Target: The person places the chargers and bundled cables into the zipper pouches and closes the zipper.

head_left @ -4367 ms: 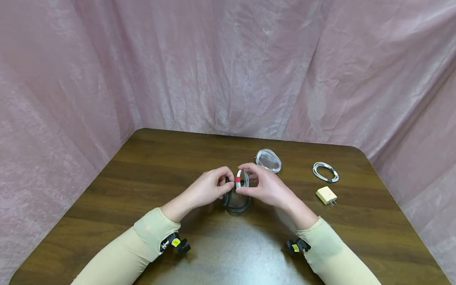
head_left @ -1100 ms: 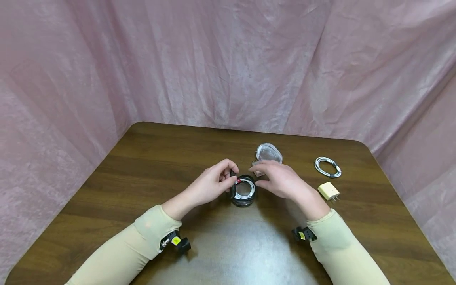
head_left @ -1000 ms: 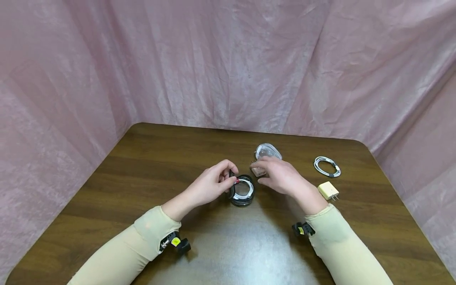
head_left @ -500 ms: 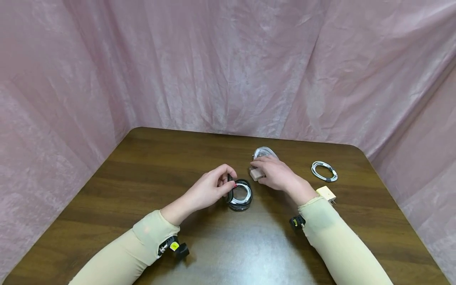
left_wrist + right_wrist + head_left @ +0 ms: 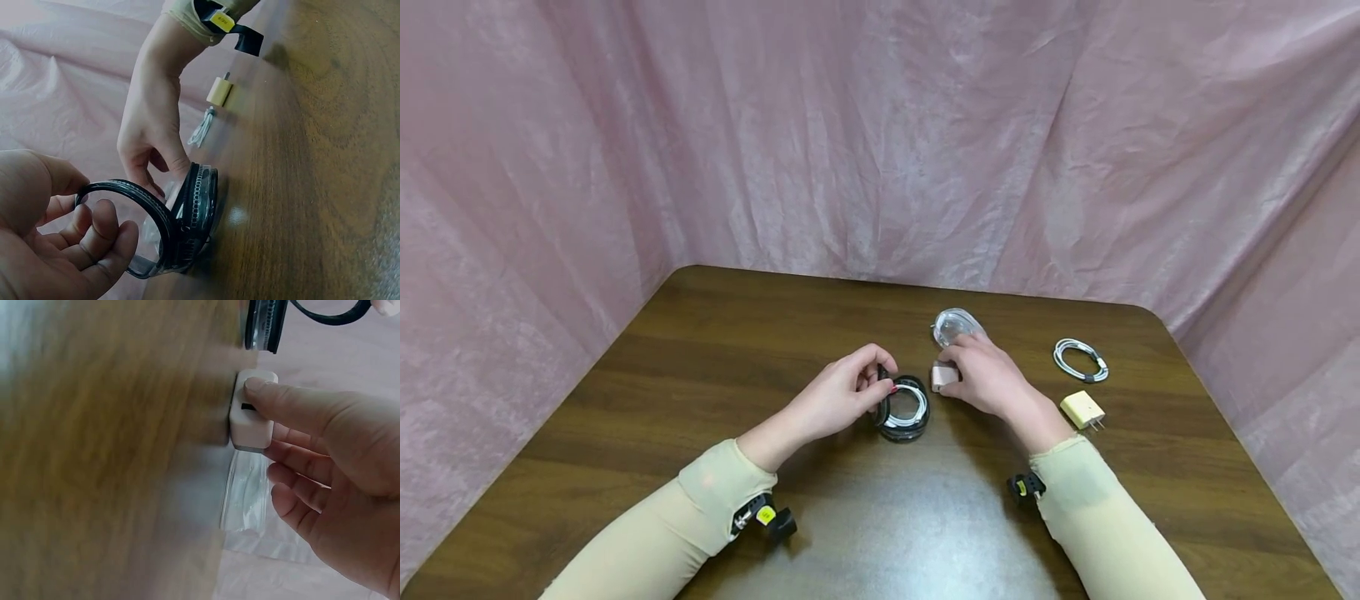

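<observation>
A round clear pouch (image 5: 904, 435) with black zipper trim lies on the table. Its lid (image 5: 153, 209) is folded back, its edge pinched by my left hand (image 5: 842, 396) between thumb and fingers. Inside the pouch rests a coiled white cable (image 5: 922, 405) with a red tie. Just right of it, my right hand (image 5: 988, 375) grips a pale pink charger block (image 5: 251, 429). The thumb presses its near end face beside a dark port; the fingers are partly hidden behind the block. The charger sits low at the tabletop.
Behind the right hand lies a second clear pouch (image 5: 955, 323) with a whitish rim. Farther right are another coiled white cable (image 5: 1058, 358) with a dark tie and a yellow charger block (image 5: 1081, 409) with its prongs out. Pink curtains (image 5: 865, 150) hang beyond the wooden table (image 5: 775, 321).
The red-tied cable went from the right hand into the black-trimmed pouch. The right hand then moved right and took hold of the pink charger, turning it slightly. The left hand keeps holding the lid.
</observation>
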A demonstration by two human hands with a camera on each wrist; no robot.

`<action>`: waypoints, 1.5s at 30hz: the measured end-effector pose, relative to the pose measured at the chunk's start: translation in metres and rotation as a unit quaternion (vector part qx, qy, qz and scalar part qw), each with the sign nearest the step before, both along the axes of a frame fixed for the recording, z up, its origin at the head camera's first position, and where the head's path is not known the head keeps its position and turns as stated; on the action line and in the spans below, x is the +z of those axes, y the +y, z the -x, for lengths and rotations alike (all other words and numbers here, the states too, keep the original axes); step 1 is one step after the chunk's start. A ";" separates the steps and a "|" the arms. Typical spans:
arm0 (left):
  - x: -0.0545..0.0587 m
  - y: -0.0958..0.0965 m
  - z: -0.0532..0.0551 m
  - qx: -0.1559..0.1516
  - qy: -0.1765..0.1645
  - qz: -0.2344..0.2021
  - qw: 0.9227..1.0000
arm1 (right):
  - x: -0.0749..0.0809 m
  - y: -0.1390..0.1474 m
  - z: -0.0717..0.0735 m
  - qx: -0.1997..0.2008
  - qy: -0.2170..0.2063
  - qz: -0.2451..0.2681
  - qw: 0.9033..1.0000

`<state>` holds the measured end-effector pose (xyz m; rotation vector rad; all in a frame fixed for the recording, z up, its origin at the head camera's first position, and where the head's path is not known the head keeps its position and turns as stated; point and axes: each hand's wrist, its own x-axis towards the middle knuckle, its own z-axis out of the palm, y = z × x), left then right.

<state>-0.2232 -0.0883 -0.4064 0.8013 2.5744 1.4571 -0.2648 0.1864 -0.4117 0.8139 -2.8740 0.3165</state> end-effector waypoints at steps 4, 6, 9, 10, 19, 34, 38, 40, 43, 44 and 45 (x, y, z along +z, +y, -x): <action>-0.002 -0.001 -0.001 -0.001 -0.006 0.000 1.000 | -0.002 0.000 -0.004 -0.008 -0.008 0.005 1.000; -0.004 -0.001 -0.001 -0.001 -0.008 -0.001 1.000 | -0.003 0.000 -0.006 -0.009 -0.009 0.012 1.000; -0.004 -0.001 0.000 -0.004 -0.010 -0.004 1.000 | -0.002 0.001 -0.009 -0.013 -0.010 0.025 1.000; -0.003 0.000 0.001 -0.004 -0.010 -0.005 1.000 | -0.002 0.001 -0.010 -0.015 -0.010 0.030 0.999; 0.000 -0.001 0.000 0.001 -0.010 -0.006 1.000 | 0.016 -0.003 -0.016 -0.035 -0.046 0.100 0.993; 0.006 -0.006 -0.001 -0.004 -0.010 0.011 1.000 | 0.030 -0.026 -0.033 0.015 -0.105 0.174 0.979; 0.006 -0.006 -0.002 -0.002 -0.005 0.008 1.000 | 0.027 -0.032 -0.034 0.040 -0.100 0.167 0.980; 0.006 -0.006 -0.001 -0.003 -0.004 0.005 1.000 | 0.025 -0.034 -0.035 0.048 -0.096 0.162 0.981; 0.005 -0.005 0.000 -0.006 -0.003 0.004 1.000 | 0.022 -0.036 -0.036 0.056 -0.092 0.151 0.983; 0.005 -0.005 0.001 -0.005 -0.003 0.005 1.000 | 0.021 -0.037 -0.036 0.059 -0.090 0.148 0.983; 0.005 -0.005 0.001 -0.004 -0.003 0.005 1.000 | 0.020 -0.038 -0.036 0.060 -0.087 0.142 0.984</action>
